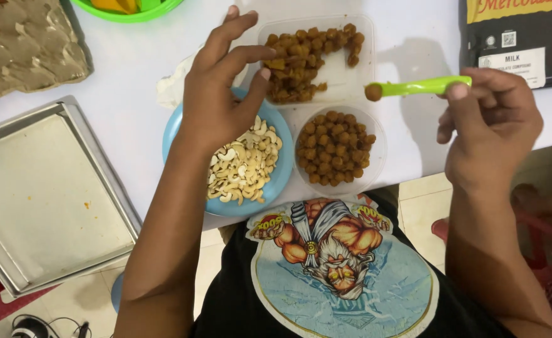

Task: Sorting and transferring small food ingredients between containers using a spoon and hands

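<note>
Tray (44,200) first, at the far left: a flat metal baking tray lying on the white table (132,81), one corner hanging over the near edge. Above it sits a slab of brown crumbly dough (25,44), and a green bowl (132,12) peeks in at the top edge. Moving along, the left hand (216,94) hovers with its fingers spread and loose, gripping nothing, right over the far rim of a blue plate (176,131) heaped with pale cashew pieces (245,166); fingertips reach toward a clear rectangular container (351,75) part-filled with brown raisins (304,62). Whether the palm touches the plate I cannot tell. Just beside the plate, touching it, a clear round container (376,156) holds more of the small brown balls (333,148). Over to the right now: the right hand (492,125) is closed around the handle of a green spoon (423,86), held level above the table, one brown ball (373,92) sitting in its tip, between the two clear containers. Top right corner, a dark chocolate package (520,37) lies on the table.
</note>
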